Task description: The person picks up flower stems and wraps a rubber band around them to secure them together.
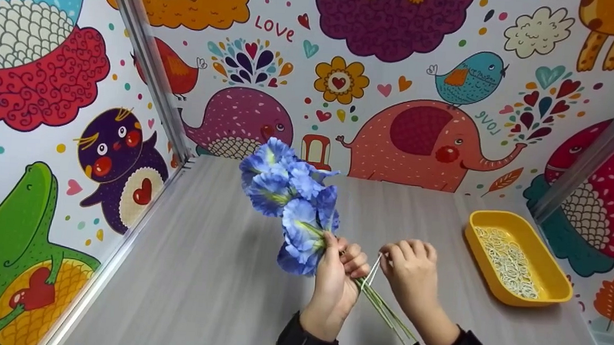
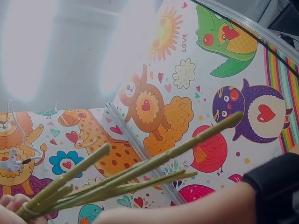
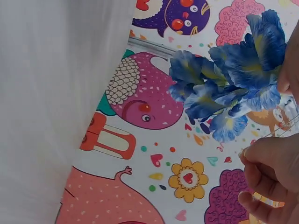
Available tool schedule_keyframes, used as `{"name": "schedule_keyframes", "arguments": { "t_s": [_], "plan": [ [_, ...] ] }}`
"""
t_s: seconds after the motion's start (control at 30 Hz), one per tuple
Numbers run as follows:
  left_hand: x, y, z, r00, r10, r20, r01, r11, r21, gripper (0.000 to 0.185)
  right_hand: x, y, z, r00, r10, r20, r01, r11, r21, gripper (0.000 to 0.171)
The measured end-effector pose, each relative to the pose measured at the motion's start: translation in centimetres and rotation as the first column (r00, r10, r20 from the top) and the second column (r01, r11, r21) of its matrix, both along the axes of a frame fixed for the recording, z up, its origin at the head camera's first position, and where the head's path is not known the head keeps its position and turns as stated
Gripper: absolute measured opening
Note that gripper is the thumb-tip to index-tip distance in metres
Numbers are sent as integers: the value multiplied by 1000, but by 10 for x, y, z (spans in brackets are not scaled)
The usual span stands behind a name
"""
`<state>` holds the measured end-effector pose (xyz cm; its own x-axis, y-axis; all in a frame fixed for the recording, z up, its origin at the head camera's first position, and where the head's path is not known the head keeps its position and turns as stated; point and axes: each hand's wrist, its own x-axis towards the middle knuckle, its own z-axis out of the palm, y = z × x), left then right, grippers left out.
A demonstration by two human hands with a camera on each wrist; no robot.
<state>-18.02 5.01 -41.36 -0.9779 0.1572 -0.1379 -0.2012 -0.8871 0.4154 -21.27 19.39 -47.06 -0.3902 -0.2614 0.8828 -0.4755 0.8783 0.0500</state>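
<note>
Tying up the flowers

My left hand [image 1: 335,283] grips the light bunch of blue cloth flowers [image 1: 290,203] by its stiff green stems [image 1: 384,308]; my right hand [image 1: 412,269] pinches a stretchy white rubber band [image 1: 371,272].

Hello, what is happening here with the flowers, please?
A person holds a bunch of blue artificial flowers above a grey table. The left hand grips the green stems just below the blooms. The right hand pinches a thin pale rubber band and pulls it taut from the stems, so the bunch seems to be in the middle of being bound. To the right, a yellow tray on the table holds many more such bands.
</note>
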Motion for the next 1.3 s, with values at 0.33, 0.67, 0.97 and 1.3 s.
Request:
{"name": "schedule_keyframes", "arguments": {
  "t_s": [0.33,0.67,0.97,1.3],
  "plan": [
    [-11,4,2,990,130,45,-134,987,84,45,23,-22,-28,994,76,-76,-85,989,-123,26],
    [-18,14,-3,966,254,57,-259,956,137,46,50,-43,-37,955,205,-215,-268,909,-319,33],
    [-22,25,-16,939,345,-20,-344,939,16,42,76,-61,-2,907,276,-317,-393,825,-406,38],
    [-20,35,-37,926,345,-154,-363,926,-104,42,78,-44,13,936,176,-305,-259,930,-259,37]
  ]
}}
